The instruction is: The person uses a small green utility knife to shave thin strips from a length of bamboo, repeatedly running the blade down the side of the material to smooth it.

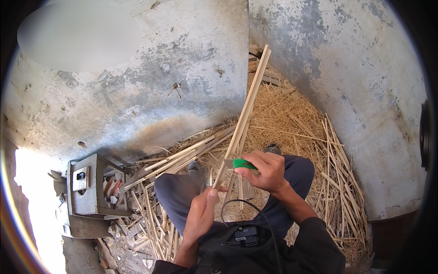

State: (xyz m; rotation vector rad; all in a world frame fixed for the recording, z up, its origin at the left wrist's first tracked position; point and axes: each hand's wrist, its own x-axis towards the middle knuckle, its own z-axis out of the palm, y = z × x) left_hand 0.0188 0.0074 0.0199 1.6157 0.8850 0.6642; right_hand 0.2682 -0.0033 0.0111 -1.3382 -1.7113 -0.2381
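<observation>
A long, pale wooden strip (246, 109) with a groove along it slants up and away from my lap. My left hand (202, 209) is closed around its near end, thumb on top. In my right hand (269, 172) is a green-handled knife (242, 163), gripped by the handle. Its short flat blade lies against the strip, a little above my left hand. Part of the handle is hidden by my right fingers.
Wood shavings (287, 112) heap up between the two walls. Loose strips lie in a pile (342, 196) on the right and another (196, 148) on the left. A wooden box (86, 182) stands at the left. A black cable (255, 205) loops over my lap.
</observation>
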